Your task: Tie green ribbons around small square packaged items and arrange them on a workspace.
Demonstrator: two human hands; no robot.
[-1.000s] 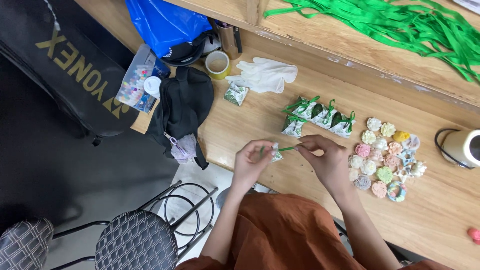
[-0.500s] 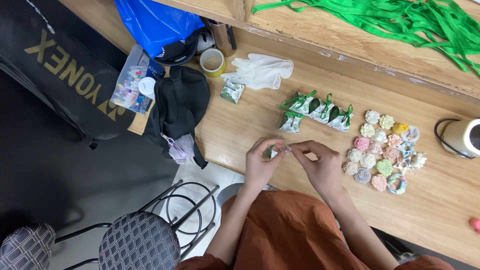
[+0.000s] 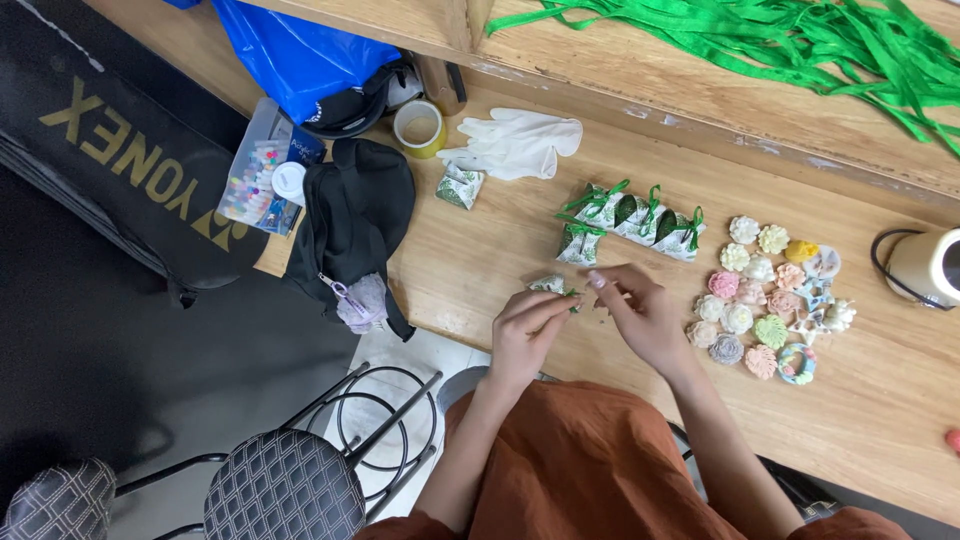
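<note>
At center frame, your left hand (image 3: 525, 330) pinches a small leaf-print pouch (image 3: 549, 285) and its green ribbon (image 3: 571, 294) against the wooden table (image 3: 480, 250). Your right hand (image 3: 640, 315), fingers curled, seems to grip the ribbon's other end. Keep the knot snug, matching the tied pouches (image 3: 630, 220) above.

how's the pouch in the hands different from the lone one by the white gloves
The pouch in the hands is pinched by the left hand and right hand, green ribbon at it; the lone pouch lies untouched, no ribbon visible. Both are small with a white-and-green leaf print.
</note>
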